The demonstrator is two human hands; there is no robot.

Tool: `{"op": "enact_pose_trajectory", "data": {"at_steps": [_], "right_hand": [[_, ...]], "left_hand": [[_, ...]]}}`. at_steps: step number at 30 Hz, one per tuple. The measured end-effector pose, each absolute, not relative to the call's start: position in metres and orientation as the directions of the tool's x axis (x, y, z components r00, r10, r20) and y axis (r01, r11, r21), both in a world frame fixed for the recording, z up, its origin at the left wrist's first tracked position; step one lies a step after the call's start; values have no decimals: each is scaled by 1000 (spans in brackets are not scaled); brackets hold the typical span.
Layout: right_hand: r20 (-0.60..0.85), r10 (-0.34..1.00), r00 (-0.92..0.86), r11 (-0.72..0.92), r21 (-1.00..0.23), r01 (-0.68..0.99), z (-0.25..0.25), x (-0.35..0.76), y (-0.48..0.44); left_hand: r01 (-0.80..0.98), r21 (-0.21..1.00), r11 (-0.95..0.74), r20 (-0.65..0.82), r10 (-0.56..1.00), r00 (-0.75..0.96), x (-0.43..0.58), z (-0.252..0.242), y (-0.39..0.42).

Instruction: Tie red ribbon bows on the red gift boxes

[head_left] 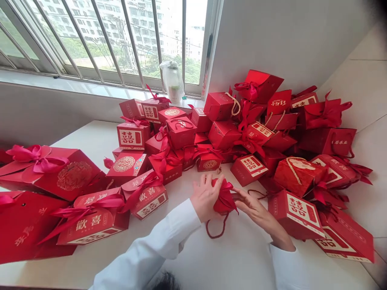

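A small red gift box (222, 203) with a dark pink ribbon bow (227, 193) stands on the white tabletop (238, 262) between my hands. My left hand (207, 198) grips it from the left, fingers reaching over its top. My right hand (255, 208) is at its right side, fingers stretched out; its fingertips come up to the ribbon, and whether they touch is hard to see. A dark red cord handle (217, 234) loops from the box toward me. My left hand covers much of the box.
Red gift boxes with bows and cord handles are heaped high at right, including a tilted box (256, 84). Larger boxes (90, 213) stand at left. Behind them are a barred window (121, 44) and a bagged clear container (173, 82) on the sill.
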State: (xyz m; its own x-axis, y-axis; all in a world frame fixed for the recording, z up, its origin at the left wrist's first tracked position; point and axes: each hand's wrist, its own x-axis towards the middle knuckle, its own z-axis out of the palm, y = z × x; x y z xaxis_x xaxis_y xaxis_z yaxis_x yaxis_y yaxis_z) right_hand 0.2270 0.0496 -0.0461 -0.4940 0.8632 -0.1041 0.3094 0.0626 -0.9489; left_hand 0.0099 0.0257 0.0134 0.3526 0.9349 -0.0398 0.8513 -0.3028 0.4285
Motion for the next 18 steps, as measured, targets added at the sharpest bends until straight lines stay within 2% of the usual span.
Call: {"op": "enact_pose_trajectory", "data": {"at_steps": [4, 8, 13, 15, 18], "right_hand": [[-108, 856, -506, 51, -955, 291, -49, 229, 43], [-86, 908, -411, 25, -966, 256, -48, 232, 47], [-44, 955, -295, 39, -962, 270, -64, 226, 62], [-2, 980, -197, 66, -938, 339, -82, 221, 65], [53, 982, -184, 125, -904, 409, -111, 210, 63]], "left_hand": [[884, 378, -274, -143, 926, 349, 17, 8, 32], [879, 381, -288, -98, 932, 348, 16, 5, 27], [868, 482, -120, -52, 985, 165, -4, 26, -23], [838, 542, -63, -35, 995, 98, -25, 48, -60], [774, 630, 64, -14, 997, -71, -66, 92, -131]]}}
